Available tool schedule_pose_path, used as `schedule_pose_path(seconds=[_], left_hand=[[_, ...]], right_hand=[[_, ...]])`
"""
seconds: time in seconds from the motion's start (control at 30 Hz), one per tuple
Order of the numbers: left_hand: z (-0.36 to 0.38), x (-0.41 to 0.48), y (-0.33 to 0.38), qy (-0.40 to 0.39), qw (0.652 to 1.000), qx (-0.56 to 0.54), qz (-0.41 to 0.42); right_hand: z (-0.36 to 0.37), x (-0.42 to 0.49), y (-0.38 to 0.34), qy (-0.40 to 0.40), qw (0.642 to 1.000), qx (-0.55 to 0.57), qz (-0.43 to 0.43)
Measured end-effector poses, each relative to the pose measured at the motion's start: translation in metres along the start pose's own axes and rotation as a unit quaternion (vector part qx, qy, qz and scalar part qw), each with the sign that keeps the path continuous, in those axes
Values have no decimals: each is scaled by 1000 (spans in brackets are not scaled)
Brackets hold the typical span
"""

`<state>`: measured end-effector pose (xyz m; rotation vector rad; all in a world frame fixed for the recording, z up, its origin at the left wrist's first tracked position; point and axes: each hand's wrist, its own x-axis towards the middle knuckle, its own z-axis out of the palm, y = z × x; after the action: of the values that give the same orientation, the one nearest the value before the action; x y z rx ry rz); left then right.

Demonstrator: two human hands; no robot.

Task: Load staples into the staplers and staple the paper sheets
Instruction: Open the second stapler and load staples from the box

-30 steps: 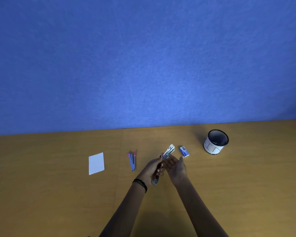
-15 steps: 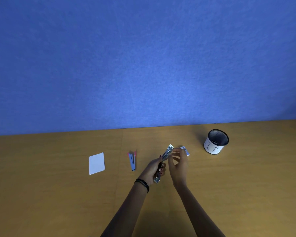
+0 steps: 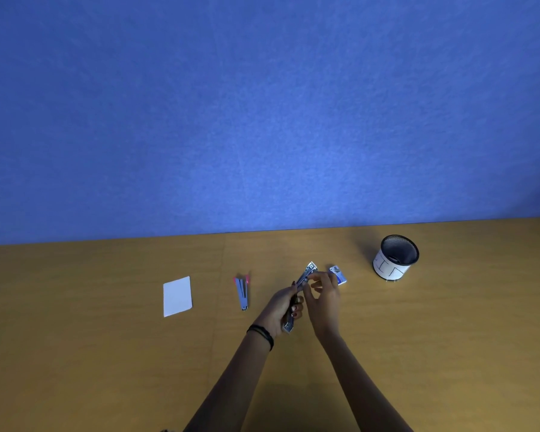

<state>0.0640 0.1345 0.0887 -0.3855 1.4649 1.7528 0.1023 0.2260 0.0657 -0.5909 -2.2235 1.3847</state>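
Worked over a wide wooden table (image 3: 75,369) backed by a blue wall (image 3: 262,104). Kept the left hand (image 3: 279,308) curled round the lower body of the opened silver stapler (image 3: 310,271), lifted clear of the table and angled up and away. Pinched at its upper end with the right hand (image 3: 323,299), thumb and fingertips close together. Could not tell of any staple strip held there, too small to make out.

Judged the likely slips, biggest first. Could have knocked the mesh cup (image 3: 396,257) with a wide swing to the right, though set well apart. Could have let the stapler twist in the left palm under the right hand's push, snapping the sprung arm shut on a fingertip. Could have nudged the blue staple box (image 3: 338,275), lying just beyond the right knuckles, and spilled it. Could have bent or dropped a strip if fed crooked into the channel.

Had plenty of bare table toward the body and to both sides. Found the far side closed off by the wall. Left the paper sheets (image 3: 177,296) flat well to the left, with the pink-tipped second stapler (image 3: 242,291) between them and the hands, both untouched.
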Motion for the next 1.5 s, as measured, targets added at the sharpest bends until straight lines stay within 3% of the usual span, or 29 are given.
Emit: schedule_pose_path(seconds=[0.33,0.53,0.73,0.93,1.2,1.37,1.5], left_hand=[[0,5,-4,3,1000,-5,-9],[-4,10,-8,40,999,-30,-5],[-10,16,-12,92,994,-53,-10],[-14,21,-19,54,998,-27,9],[-19,34,-24,78,996,50,20],[-23,38,-28,69,998,6,9],[-21,36,-29,67,997,-45,-15]], right_hand=[[-1,3,6,-19,1000,-18,-14],[-18,19,8,-47,998,38,-9],[-75,75,31,90,988,81,98],[-123,126,67,201,971,16,131],[-131,156,91,163,968,-98,161],[-125,154,90,184,963,-113,163],[-107,135,76,157,978,-100,95]])
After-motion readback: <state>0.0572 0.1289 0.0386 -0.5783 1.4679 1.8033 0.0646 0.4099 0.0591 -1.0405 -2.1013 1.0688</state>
